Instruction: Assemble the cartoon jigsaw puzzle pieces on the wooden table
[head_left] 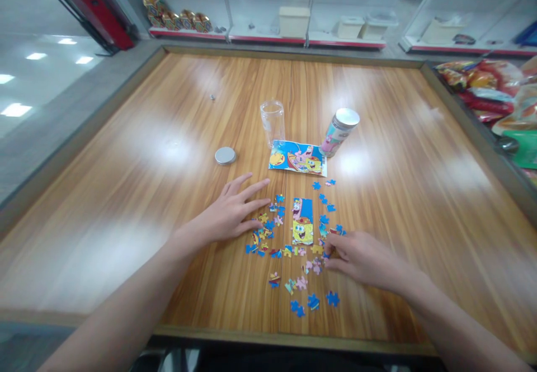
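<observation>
My left hand [232,211] lies flat on the wooden table [146,154] with its fingers spread, the fingertips touching loose jigsaw pieces [268,232]. My right hand [356,257] is curled, its fingers pinching at small pieces by its tips; what it holds is too small to name. Between the hands sits a joined block of puzzle [302,221] with a yellow cartoon figure. More loose blue and pink pieces [310,299] lie nearer me. A printed reference picture [297,158] lies flat beyond the pieces.
A clear plastic tube [272,116] stands upright behind the picture. A printed canister [339,131] leans at its right. A round metal lid [225,155] lies to the left. Raised trim frames the table. Colourful packets [495,89] are piled at the far right.
</observation>
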